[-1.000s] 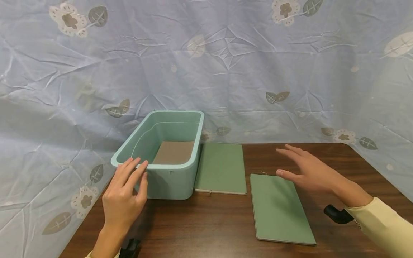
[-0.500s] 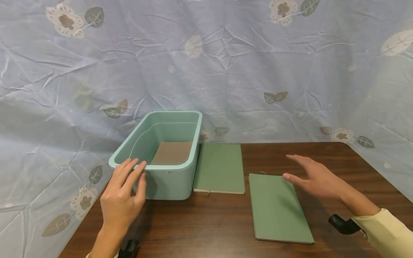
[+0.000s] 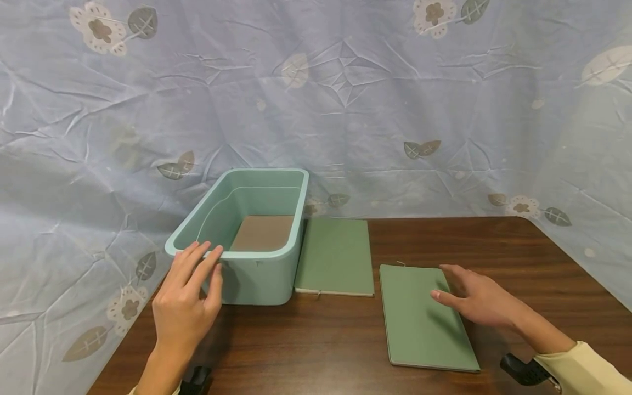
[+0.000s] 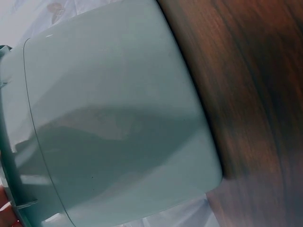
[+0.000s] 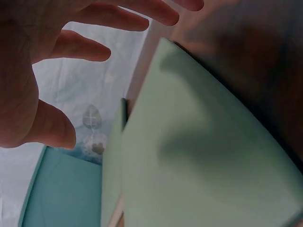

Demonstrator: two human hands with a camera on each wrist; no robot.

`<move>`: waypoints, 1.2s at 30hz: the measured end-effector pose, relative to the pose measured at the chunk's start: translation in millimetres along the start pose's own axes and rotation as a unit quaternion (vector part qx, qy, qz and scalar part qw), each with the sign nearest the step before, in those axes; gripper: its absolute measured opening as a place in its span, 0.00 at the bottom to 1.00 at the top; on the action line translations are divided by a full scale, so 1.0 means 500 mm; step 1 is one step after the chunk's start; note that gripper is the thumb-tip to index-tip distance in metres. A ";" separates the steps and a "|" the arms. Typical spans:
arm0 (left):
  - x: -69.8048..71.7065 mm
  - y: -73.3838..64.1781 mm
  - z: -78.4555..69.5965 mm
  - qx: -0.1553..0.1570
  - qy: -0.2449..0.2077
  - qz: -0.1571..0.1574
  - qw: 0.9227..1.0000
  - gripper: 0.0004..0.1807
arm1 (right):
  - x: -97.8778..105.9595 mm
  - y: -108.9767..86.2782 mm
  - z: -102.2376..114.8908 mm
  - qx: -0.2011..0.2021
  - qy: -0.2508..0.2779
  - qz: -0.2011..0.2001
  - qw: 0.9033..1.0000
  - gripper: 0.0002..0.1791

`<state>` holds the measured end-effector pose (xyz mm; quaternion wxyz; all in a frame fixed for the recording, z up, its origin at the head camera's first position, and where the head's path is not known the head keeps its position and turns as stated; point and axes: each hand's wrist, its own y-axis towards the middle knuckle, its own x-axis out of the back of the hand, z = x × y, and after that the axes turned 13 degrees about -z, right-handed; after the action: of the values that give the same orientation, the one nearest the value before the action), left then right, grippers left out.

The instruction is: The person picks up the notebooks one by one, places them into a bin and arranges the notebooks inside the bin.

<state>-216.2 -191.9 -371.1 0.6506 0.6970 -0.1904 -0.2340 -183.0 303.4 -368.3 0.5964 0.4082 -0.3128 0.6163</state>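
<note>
Fingertips of my left hand rest at the near left corner of a pale teal plastic tub's rim, the fingers nearly straight. The left wrist view shows the tub's outer wall with the hand's shadow on it. My right hand hovers over the far right edge of a green hardcover notebook, thumb apart from the fingers. In the right wrist view, that hand's spread fingers hold nothing, and their shadow falls on the notebook cover.
A second green notebook lies flat against the tub's right side. Inside the tub, a flat brown-grey piece covers the bottom. Everything stands on a dark wooden table, with a flowered cloth hanging behind and at the sides.
My right hand has drawn back slightly to the right, then come down closer to the near notebook. The left hand stays at the tub's rim. Both notebooks and the tub lie as before.
</note>
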 end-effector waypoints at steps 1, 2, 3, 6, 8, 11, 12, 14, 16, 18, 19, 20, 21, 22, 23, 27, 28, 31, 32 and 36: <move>0.000 0.000 0.000 0.000 -0.001 -0.001 1.000 0.15 | -0.004 -0.003 -0.002 -0.003 0.003 0.006 1.000 0.49; -0.001 0.000 0.000 0.000 -0.001 -0.001 1.000 0.15 | -0.008 -0.005 -0.003 -0.003 0.005 0.011 1.000 0.48; -0.001 0.001 0.000 -0.001 -0.002 -0.001 1.000 0.15 | -0.012 -0.008 -0.004 -0.006 0.006 0.015 1.000 0.48; -0.002 0.002 0.000 -0.001 -0.002 -0.002 1.000 0.15 | -0.023 -0.015 -0.007 -0.007 -0.006 0.018 1.000 0.48; -0.003 0.004 0.000 -0.002 -0.001 -0.003 1.000 0.15 | -0.031 -0.019 -0.007 -0.008 -0.011 0.016 1.000 0.48; -0.004 0.005 0.001 -0.003 0.002 -0.004 1.000 0.15 | -0.042 -0.024 -0.005 -0.005 -0.021 0.012 1.000 0.48; -0.004 0.005 0.002 -0.003 0.003 -0.004 1.000 0.15 | -0.045 -0.025 -0.004 -0.004 -0.023 0.010 1.000 0.48; -0.004 0.005 0.002 -0.003 0.004 -0.004 1.000 0.15 | -0.053 -0.029 -0.002 -0.001 -0.031 0.006 1.000 0.49; -0.004 0.004 0.003 -0.003 0.004 -0.002 1.000 0.15 | -0.060 -0.031 0.000 0.001 -0.041 0.002 0.999 0.49; -0.004 0.003 0.003 -0.003 0.002 0.000 1.000 0.15 | -0.066 -0.033 0.002 -0.003 -0.051 0.000 0.999 0.50; -0.004 0.002 0.003 -0.003 0.001 0.000 1.000 0.15 | -0.068 -0.033 0.003 -0.004 -0.054 0.000 0.999 0.50; -0.005 0.002 0.003 -0.003 0.000 0.001 1.000 0.15 | -0.070 -0.033 0.004 -0.006 -0.057 0.000 0.998 0.50; -0.005 0.001 0.003 -0.003 0.000 0.002 1.000 0.15 | -0.072 -0.034 0.005 -0.010 -0.058 0.000 0.998 0.51; -0.004 0.001 0.003 -0.003 0.001 0.002 1.000 0.15 | -0.074 -0.034 0.006 -0.012 -0.058 0.001 0.998 0.51; -0.004 0.001 0.003 -0.003 0.002 0.003 1.000 0.15 | -0.075 -0.034 0.008 -0.016 -0.059 0.001 0.998 0.51; -0.003 -0.001 0.003 -0.002 0.007 0.002 1.000 0.15 | -0.082 -0.030 0.016 -0.028 -0.067 0.000 0.997 0.54; -0.002 -0.002 0.003 -0.002 0.008 0.002 1.000 0.15 | -0.084 -0.028 0.018 -0.031 -0.072 0.000 0.997 0.55; -0.001 -0.002 0.002 0.000 0.006 0.002 1.000 0.15 | -0.087 -0.024 0.023 -0.047 -0.082 0.005 0.995 0.58; -0.001 -0.002 0.002 0.000 0.006 0.001 1.000 0.15 | -0.087 -0.023 0.025 -0.053 -0.083 0.006 0.995 0.58; -0.001 -0.002 0.000 -0.002 0.004 0.000 1.000 0.15 | -0.088 -0.021 0.030 -0.070 -0.081 0.005 0.994 0.60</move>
<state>-216.8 -191.4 -372.1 0.6523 0.6970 -0.1871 -0.2318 -172.6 270.5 -400.8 0.5933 0.4121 -0.4043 0.5609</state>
